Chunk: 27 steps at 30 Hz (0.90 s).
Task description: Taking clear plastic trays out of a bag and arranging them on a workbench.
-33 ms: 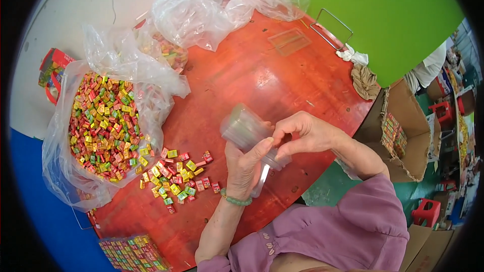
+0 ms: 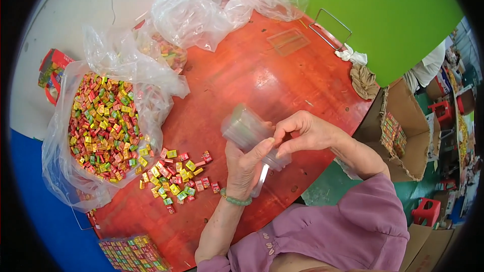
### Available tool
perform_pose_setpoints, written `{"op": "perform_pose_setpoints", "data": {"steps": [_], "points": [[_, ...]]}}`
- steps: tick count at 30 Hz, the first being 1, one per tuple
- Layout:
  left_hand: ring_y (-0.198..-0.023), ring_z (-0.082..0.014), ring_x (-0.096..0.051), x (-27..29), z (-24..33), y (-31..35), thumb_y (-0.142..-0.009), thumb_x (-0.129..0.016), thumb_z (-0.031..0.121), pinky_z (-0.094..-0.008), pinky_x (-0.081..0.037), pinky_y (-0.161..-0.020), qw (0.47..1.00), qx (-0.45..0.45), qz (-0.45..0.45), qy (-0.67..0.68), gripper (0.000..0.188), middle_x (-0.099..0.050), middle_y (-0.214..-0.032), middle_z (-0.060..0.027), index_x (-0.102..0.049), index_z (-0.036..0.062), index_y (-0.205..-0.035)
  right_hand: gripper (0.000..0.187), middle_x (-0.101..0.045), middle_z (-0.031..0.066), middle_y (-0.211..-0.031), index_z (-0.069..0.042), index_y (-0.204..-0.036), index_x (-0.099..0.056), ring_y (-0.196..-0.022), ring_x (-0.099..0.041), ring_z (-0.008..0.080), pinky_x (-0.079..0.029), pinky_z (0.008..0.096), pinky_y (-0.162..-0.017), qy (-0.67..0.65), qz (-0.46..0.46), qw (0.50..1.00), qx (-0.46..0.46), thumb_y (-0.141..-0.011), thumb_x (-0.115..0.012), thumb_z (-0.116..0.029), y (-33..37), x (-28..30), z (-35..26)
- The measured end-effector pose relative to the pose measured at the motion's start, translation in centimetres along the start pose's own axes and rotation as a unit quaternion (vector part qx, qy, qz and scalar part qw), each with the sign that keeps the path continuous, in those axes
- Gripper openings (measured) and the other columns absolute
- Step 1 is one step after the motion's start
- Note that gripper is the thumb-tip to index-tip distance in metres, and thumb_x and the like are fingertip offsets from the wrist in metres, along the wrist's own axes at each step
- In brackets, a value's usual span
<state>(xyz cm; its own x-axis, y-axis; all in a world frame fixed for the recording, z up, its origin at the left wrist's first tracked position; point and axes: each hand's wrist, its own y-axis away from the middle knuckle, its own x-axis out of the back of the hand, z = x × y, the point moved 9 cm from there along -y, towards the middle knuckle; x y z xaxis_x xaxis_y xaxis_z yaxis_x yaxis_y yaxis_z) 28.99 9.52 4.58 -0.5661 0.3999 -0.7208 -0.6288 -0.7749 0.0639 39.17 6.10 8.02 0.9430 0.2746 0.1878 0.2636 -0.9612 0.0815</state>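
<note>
The left hand (image 2: 245,163) has its grip closed round a clear plastic container (image 2: 242,127), palm under it and thumb lying up along its side. It holds the container tilted in the air above the counter (image 2: 252,75), near its front edge. The right hand (image 2: 307,132) meets it from the right, thumb and forefinger pinched together at the container's near end. Whether they nip its rim or something small there is too blurred to tell.

Compared with the picture just before, nothing has shifted: both hands hold the same way and the container is at the same tilt.

Just left of the hands, loose candies (image 2: 174,176) lie scattered on the counter. Beyond them an open bag (image 2: 103,126) is full of the same candies. A flat clear box (image 2: 288,41) rests well apart at the far side.
</note>
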Motion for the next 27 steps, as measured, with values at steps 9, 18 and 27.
{"op": "perform_pose_setpoints", "data": {"steps": [9, 18, 27], "points": [[-0.103, -0.0199, -0.060, 1.3, -0.3, 0.0, -0.079, -0.070, -0.002, -0.0357, -0.047, -0.094, 0.996, 0.019, 0.061, 0.059, 0.040, -0.061, -0.110, -0.0103, -0.054, -0.0002, -0.115, 0.004, -0.065, 0.0037, -0.077, 0.000, -0.082, -0.066, -0.074, -0.060, 0.0123, -0.048, 0.0282, -0.068, 0.158, 0.214, 0.964, -0.015, -0.082, -0.066, -0.004, 2.2, 9.7, -0.1], [-0.107, -0.0243, -0.060, 0.6, -1.4, 0.0, -0.079, -0.071, -0.001, -0.0400, -0.046, -0.098, 0.995, 0.044, 0.023, 0.091, 0.040, -0.061, -0.111, -0.0108, -0.054, 0.0006, -0.115, 0.015, -0.060, 0.0082, -0.085, -0.007, -0.088, -0.064, -0.083, -0.059, 0.0275, -0.048, 0.0389, -0.074, 0.673, 0.259, 0.692, 0.032, -0.077, -0.055, -0.004, 2.2, 20.1, 7.2], [-0.113, -0.0300, -0.056, -0.4, -1.9, 0.3, -0.078, -0.073, 0.007, -0.0442, -0.044, -0.100, 0.994, 0.070, 0.004, 0.080, 0.047, -0.059, -0.116, -0.0132, -0.051, 0.0006, -0.120, 0.017, -0.065, 0.0124, -0.097, -0.004, -0.097, -0.065, -0.094, -0.060, 0.0331, -0.048, 0.0398, -0.083, 0.685, 0.294, 0.665, 0.038, -0.084, -0.055, -0.006, 0.9, 20.8, 6.4]]}}
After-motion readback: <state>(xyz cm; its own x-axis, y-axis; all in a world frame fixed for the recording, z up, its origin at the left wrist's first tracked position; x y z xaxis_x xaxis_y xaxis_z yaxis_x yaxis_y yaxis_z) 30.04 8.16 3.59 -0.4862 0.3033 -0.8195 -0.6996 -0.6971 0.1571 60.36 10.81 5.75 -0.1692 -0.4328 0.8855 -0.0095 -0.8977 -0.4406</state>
